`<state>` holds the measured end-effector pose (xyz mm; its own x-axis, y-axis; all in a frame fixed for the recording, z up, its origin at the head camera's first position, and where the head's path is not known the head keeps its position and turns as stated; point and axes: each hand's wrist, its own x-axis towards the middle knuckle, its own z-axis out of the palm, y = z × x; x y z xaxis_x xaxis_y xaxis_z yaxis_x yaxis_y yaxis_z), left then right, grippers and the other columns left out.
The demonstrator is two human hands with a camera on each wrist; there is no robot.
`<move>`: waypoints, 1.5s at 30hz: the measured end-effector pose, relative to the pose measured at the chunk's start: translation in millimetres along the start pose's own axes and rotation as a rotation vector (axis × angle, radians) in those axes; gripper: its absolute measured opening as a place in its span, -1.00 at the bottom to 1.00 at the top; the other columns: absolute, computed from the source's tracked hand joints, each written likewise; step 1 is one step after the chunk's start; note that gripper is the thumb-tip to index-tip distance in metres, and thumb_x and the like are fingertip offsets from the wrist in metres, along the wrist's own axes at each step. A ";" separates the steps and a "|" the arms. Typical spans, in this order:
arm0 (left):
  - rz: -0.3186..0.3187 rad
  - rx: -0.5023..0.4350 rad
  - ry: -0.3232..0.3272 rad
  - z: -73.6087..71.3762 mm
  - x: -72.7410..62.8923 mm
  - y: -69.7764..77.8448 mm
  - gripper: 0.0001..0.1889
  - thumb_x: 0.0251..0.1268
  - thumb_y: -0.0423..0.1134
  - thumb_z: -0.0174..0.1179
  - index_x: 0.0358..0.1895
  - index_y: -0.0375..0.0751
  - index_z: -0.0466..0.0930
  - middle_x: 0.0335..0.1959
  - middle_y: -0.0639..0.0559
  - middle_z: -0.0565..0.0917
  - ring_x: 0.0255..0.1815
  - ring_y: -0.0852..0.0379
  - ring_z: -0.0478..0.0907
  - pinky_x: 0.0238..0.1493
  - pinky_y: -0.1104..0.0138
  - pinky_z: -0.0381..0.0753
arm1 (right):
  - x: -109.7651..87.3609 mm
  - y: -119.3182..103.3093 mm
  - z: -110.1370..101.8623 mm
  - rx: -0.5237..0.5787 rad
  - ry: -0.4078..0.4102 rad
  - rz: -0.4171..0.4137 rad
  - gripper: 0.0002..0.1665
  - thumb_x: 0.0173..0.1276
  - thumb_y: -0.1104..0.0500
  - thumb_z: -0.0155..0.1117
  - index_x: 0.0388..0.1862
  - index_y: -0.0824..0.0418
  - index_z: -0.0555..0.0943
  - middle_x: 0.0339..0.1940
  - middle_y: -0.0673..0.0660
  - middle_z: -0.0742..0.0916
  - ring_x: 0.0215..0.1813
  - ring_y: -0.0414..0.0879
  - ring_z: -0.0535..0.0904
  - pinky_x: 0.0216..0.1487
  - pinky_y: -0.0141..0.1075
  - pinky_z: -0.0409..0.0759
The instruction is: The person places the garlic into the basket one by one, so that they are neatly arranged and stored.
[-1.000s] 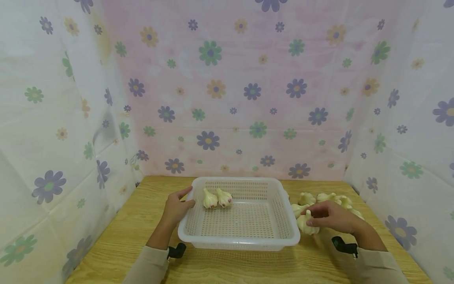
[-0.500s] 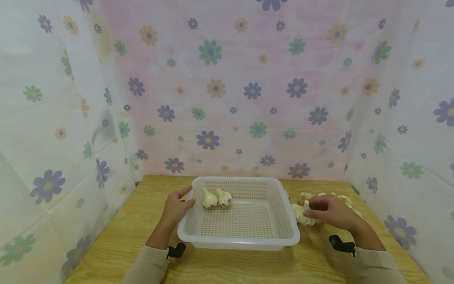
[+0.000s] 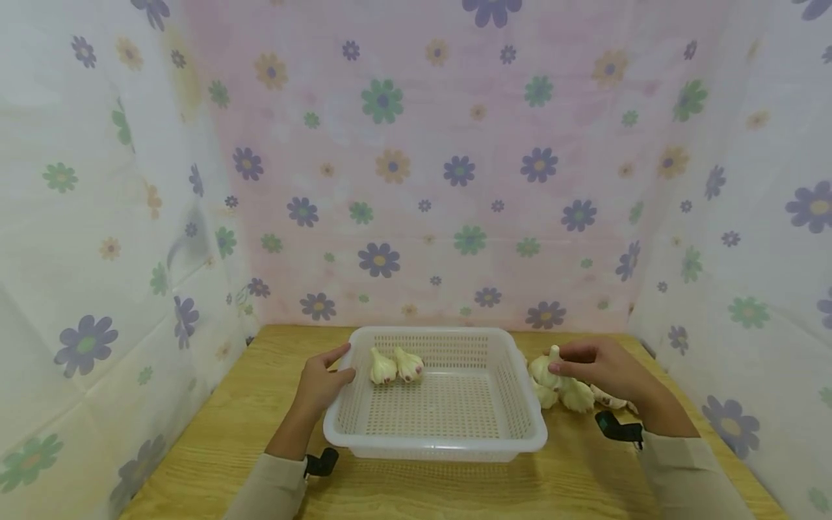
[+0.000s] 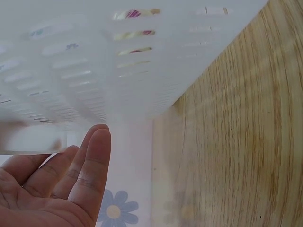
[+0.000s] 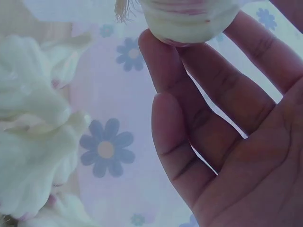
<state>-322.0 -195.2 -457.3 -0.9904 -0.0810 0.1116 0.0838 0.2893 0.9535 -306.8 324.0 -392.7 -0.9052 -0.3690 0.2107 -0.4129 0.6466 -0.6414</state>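
Note:
A white plastic basket (image 3: pixel 435 443) with slotted walls stands on the table. My left hand (image 3: pixel 320 383) holds its left side, thumb over the rim and fingers outside; the left wrist view shows those fingers (image 4: pixel 92 172) under the rim. Two garlic bulbs, one bulb (image 3: pixel 383 368) beside another bulb (image 3: pixel 409 367), lie at the basket's back left. Right of the basket, my right hand (image 3: pixel 604 372) pinches a garlic bulb (image 3: pixel 542 370) near its stem, raised among the others. In the right wrist view this bulb (image 5: pixel 189 21) shows pink streaks and roots, above the lower fingers.
More garlic bulbs (image 3: pixel 577 397) lie on the wooden table (image 3: pixel 221 426) right of the basket, partly behind my right hand. Close by in the right wrist view is a pile of bulbs (image 5: pixel 28 85). A flowered cloth (image 3: pixel 422 144) encloses the table's back and sides.
My right hand has lifted the garlic bulb up and slightly left, uncovering bulbs below it. The left hand and basket stay in place.

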 end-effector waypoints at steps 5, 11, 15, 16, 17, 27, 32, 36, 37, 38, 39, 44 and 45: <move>-0.003 0.015 0.006 -0.3 -0.7 -1.6 -0.34 0.23 -0.31 0.28 0.48 -0.09 0.49 0.56 -0.27 0.35 0.22 -0.31 0.65 -0.14 0.07 0.81 | 12.8 -7.5 1.3 0.003 0.022 -0.032 -0.48 0.42 -0.07 0.40 0.21 0.20 0.72 0.27 0.34 0.70 0.20 0.27 0.68 -0.03 0.01 0.77; -0.016 0.027 0.011 1.0 0.3 -4.3 -0.34 0.23 -0.31 0.28 0.48 -0.08 0.49 0.55 -0.27 0.36 0.22 -0.32 0.65 -0.13 0.06 0.81 | 28.0 -13.8 4.5 -0.004 0.045 -0.043 -0.49 0.38 -0.11 0.43 0.18 0.15 0.75 0.20 0.26 0.75 0.18 0.22 0.70 0.06 0.12 0.74; -0.010 0.012 0.005 1.1 0.7 -5.3 -0.33 0.22 -0.32 0.28 0.48 -0.08 0.49 0.55 -0.26 0.37 0.17 -0.29 0.69 -0.18 0.07 0.82 | 38.7 -15.9 5.9 0.009 0.023 -0.054 -0.54 0.37 -0.13 0.43 0.14 0.06 0.78 0.19 0.20 0.77 0.21 0.20 0.70 0.10 0.12 0.73; -0.007 0.008 0.002 0.8 0.6 -5.2 -0.33 0.21 -0.32 0.28 0.47 -0.09 0.49 0.55 -0.26 0.37 0.17 -0.29 0.69 -0.18 0.07 0.82 | 41.7 -16.3 5.9 0.012 0.019 -0.056 -0.55 0.37 -0.14 0.43 0.13 0.05 0.78 0.19 0.19 0.77 0.21 0.20 0.69 0.10 0.12 0.72; -0.004 0.006 0.001 0.6 0.5 -5.0 -0.33 0.21 -0.32 0.28 0.47 -0.09 0.49 0.55 -0.27 0.38 0.16 -0.29 0.69 -0.19 0.07 0.82 | 44.8 -17.1 5.9 0.020 0.013 -0.057 -0.57 0.37 -0.13 0.43 0.11 0.03 0.79 0.17 0.18 0.78 0.21 0.19 0.70 0.11 0.12 0.72; 0.012 -0.001 -0.005 -1.0 0.6 -6.3 -0.34 0.23 -0.32 0.28 0.47 -0.09 0.49 0.55 -0.28 0.37 0.17 -0.29 0.69 -0.18 0.05 0.82 | 69.6 -27.4 10.1 0.016 0.005 -0.052 -0.55 0.35 -0.22 0.41 0.11 -0.05 0.79 0.15 0.08 0.79 0.23 0.13 0.69 0.22 0.16 0.66; 0.008 0.006 0.000 -0.5 0.7 -6.1 -0.33 0.22 -0.32 0.29 0.48 -0.08 0.49 0.55 -0.26 0.37 0.18 -0.29 0.68 -0.17 0.06 0.82 | 80.5 -32.0 17.6 0.018 -0.004 -0.034 -0.50 0.33 -0.26 0.42 0.10 -0.02 0.80 0.21 0.12 0.76 0.22 0.12 0.68 0.22 0.13 0.67; -0.002 0.006 -0.003 -0.5 0.3 -5.3 -0.33 0.23 -0.32 0.29 0.48 -0.08 0.49 0.55 -0.26 0.38 0.17 -0.28 0.69 -0.16 0.06 0.81 | 88.4 -34.4 24.3 0.032 -0.034 -0.057 -0.51 0.35 -0.21 0.42 0.11 0.04 0.79 0.19 0.15 0.77 0.20 0.13 0.70 0.20 0.12 0.68; -0.002 0.005 -0.005 -0.7 0.2 -4.8 -0.33 0.23 -0.32 0.29 0.48 -0.08 0.49 0.55 -0.26 0.38 0.17 -0.28 0.69 -0.16 0.06 0.81 | 90.4 -35.2 26.1 0.039 -0.044 -0.067 -0.51 0.36 -0.20 0.42 0.12 0.05 0.79 0.18 0.16 0.77 0.20 0.14 0.70 0.20 0.12 0.68; -0.002 0.003 -0.004 -0.9 0.0 -4.1 -0.33 0.23 -0.32 0.29 0.48 -0.08 0.49 0.55 -0.26 0.38 0.16 -0.27 0.69 -0.16 0.06 0.81 | 92.6 -36.1 27.9 0.045 -0.054 -0.077 -0.51 0.37 -0.18 0.41 0.13 0.07 0.78 0.17 0.16 0.78 0.21 0.14 0.70 0.20 0.13 0.68; 0.001 0.002 -0.002 -1.1 -0.1 -3.3 -0.34 0.24 -0.32 0.29 0.48 -0.09 0.49 0.54 -0.26 0.38 0.16 -0.27 0.70 -0.16 0.06 0.81 | 94.6 -37.5 29.8 0.046 -0.058 -0.080 -0.51 0.37 -0.19 0.41 0.13 0.06 0.78 0.15 0.15 0.79 0.21 0.13 0.70 0.21 0.13 0.67; 0.008 -0.006 -0.009 -1.6 -0.3 -1.2 -0.33 0.24 -0.32 0.28 0.48 -0.10 0.48 0.55 -0.27 0.36 0.15 -0.27 0.70 -0.17 0.07 0.82 | 103.2 -44.3 38.8 0.018 -0.065 -0.081 -0.55 0.37 -0.19 0.41 0.08 0.03 0.80 0.04 0.07 0.83 0.15 0.07 0.73 0.17 0.10 0.69; 0.008 -0.007 -0.011 -1.5 -0.1 -1.2 -0.33 0.24 -0.32 0.28 0.48 -0.10 0.48 0.55 -0.27 0.36 0.16 -0.27 0.70 -0.17 0.07 0.82 | 104.9 -45.1 40.6 0.009 -0.067 -0.076 -0.55 0.37 -0.19 0.41 0.07 0.03 0.81 0.03 0.06 0.83 0.14 0.07 0.73 0.17 0.10 0.70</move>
<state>-321.8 -197.0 -458.0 -0.9909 -0.0680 0.1164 0.0927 0.2830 0.9546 -379.1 228.9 -371.7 -0.8626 -0.4608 0.2088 -0.4785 0.6091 -0.6325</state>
